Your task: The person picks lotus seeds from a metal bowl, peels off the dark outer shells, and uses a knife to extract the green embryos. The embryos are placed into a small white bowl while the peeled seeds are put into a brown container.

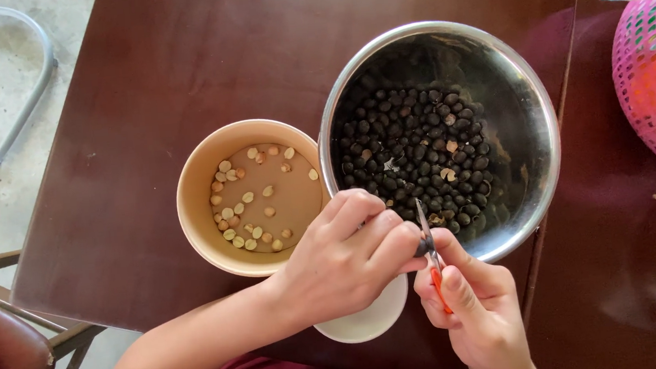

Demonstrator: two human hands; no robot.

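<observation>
both hands, left (343, 266) and right (474, 314), grip one dark seed (423, 245) and one orange-handled blade (431, 256) beside two bowls.

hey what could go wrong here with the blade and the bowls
The small blade in the right hand works a dark seed right beside the left hand fingertips, so a slip could cut them. The white dish overhangs the table edge and could tip. The paper bowl sits near that edge too.

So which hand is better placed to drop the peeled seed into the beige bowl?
Probably the left hand: it pinches the dark seed and sits right beside the beige bowl. The right hand is busy gripping the orange-handled blade, farther away.
</observation>
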